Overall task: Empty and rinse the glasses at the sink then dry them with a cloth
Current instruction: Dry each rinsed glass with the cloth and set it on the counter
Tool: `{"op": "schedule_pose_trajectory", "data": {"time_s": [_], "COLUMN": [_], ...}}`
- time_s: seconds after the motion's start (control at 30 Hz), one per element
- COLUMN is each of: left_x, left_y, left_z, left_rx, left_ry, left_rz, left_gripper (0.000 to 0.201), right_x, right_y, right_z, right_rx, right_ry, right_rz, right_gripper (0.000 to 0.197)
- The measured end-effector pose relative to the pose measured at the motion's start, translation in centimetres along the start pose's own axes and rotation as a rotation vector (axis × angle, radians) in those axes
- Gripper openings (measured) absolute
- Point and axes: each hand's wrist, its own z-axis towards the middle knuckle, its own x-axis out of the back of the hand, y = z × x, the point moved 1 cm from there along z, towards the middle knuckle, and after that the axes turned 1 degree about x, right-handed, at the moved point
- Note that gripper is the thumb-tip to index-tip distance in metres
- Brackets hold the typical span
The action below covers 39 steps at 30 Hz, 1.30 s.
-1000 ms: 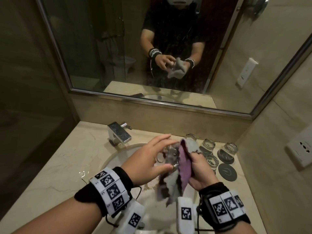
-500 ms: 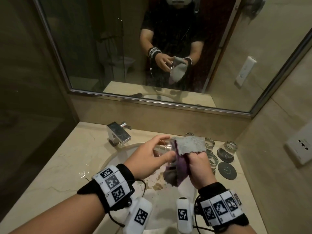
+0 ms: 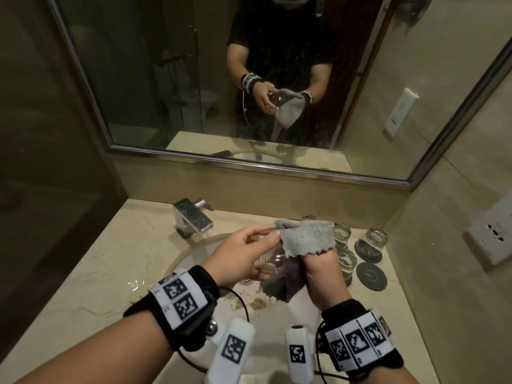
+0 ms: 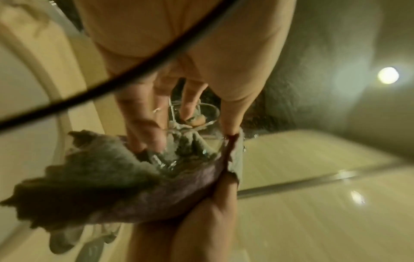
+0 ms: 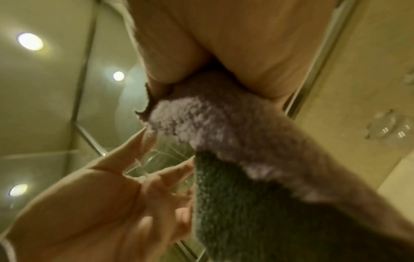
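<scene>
Above the sink (image 3: 191, 253), a glass (image 3: 273, 259) is gripped by the curled left hand (image 3: 243, 259) so the cloth (image 3: 304, 239), bunched in the right hand (image 3: 324, 275), can be worked inside.

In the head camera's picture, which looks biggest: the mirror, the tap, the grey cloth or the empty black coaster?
1. mirror, by far.
2. grey cloth.
3. tap, roughly like the cloth; too close to rank firmly.
4. empty black coaster.
The cloth sits nearer the camera, which may flatter it.
</scene>
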Motion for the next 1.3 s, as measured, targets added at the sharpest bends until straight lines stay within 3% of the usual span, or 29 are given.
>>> {"op": "schedule_pose_trajectory", "data": {"time_s": [0.07, 0.13, 0.23, 0.33, 0.5, 0.6, 0.73, 0.8, 0.9, 1.0, 1.17, 1.3], "left_x": [0.3, 0.7, 1.2, 1.5, 2.1, 2.1, 2.9, 3.4, 3.6, 3.5, 3.6, 3.5], "left_y": [0.3, 0.4, 0.4, 0.4, 0.5, 0.3, -0.4, -0.9, -1.5, -1.3, -1.2, -1.5], "left_z": [0.0, -0.1, -0.1, 0.0, -0.7, -0.7, -0.7, -0.5, -0.3, -0.3, -0.2, 0.1], "left_rx": [0.165, 0.262, 0.281, 0.119, -0.352, -0.487, -0.349, -0.225, -0.053, 0.048, 0.098, 0.153], "left_ry": [-0.045, -0.085, -0.076, -0.065, -0.044, -0.022, 0.069, 0.087, 0.084, 0.081, 0.045, -0.031], "left_rz": [-0.118, -0.150, -0.164, 0.013, 0.737, 0.822, 0.545, 0.285, -0.130, -0.312, -0.528, -0.606], "left_gripper": [0.062, 0.064, 0.063, 0.063, 0.065, 0.063, 0.053, 0.052, 0.057, 0.060, 0.071, 0.069], "right_x": [0.3, 0.5, 0.5, 0.4, -0.1, -0.6, 0.0, 0.1, 0.0, -0.4, -1.3, -1.1], "right_y": [-0.4, -0.8, -1.3, -1.3, -0.5, -0.5, 0.0, -0.4, -1.0, -1.1, -1.0, -0.2], "right_z": [-0.2, -0.3, 0.1, 0.7, 0.3, -0.2, -0.3, -0.2, -0.1, -0.7, -1.1, -0.5], "right_rx": [0.156, 0.188, 0.175, 0.036, -0.393, -0.411, -0.209, -0.061, 0.065, 0.076, 0.095, -0.024], "right_ry": [-0.106, -0.193, -0.313, -0.368, -0.229, -0.125, -0.081, -0.145, -0.169, -0.083, -0.008, 0.064], "right_rz": [-0.105, -0.142, -0.205, -0.129, 0.303, 0.414, 0.444, 0.302, 0.047, -0.060, -0.173, -0.433], "right_gripper": [0.037, 0.053, 0.059, 0.048, 0.043, 0.038, 0.054, 0.063, 0.058, 0.051, 0.043, 0.036]}}
